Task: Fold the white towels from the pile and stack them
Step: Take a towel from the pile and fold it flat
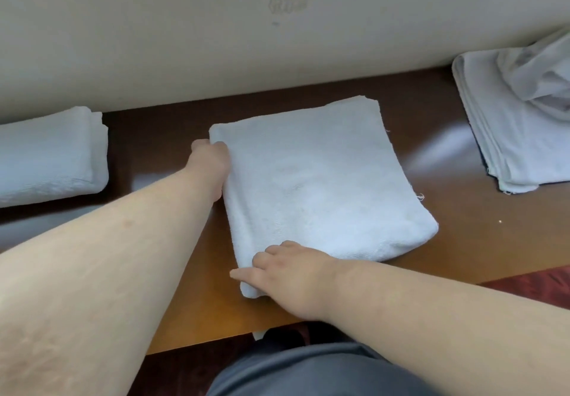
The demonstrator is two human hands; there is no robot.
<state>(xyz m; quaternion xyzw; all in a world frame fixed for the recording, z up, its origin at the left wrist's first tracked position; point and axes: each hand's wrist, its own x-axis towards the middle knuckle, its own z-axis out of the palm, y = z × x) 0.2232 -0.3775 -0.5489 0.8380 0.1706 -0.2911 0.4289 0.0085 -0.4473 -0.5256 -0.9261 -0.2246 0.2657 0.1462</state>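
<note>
Hidden: left hand [212, 156] fingertips, lost under the towel's edge; whether the right hand [287, 267] pinches or only presses.
Cut off: loose pile [524, 124], beyond the right hand; folded stack [49, 155], outside the left hand.
Folded towel [317, 186]: thick white rectangle on the worktop [456, 226], left hand gripping its far corner, right hand on its near corner.

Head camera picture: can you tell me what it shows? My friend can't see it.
Two bare hands hold the left edge of a folded white towel on a brown table, the left hand at its far corner, the right hand at its near corner. Folded towels lie at the left; a messy towel pile sits at the right.
</note>
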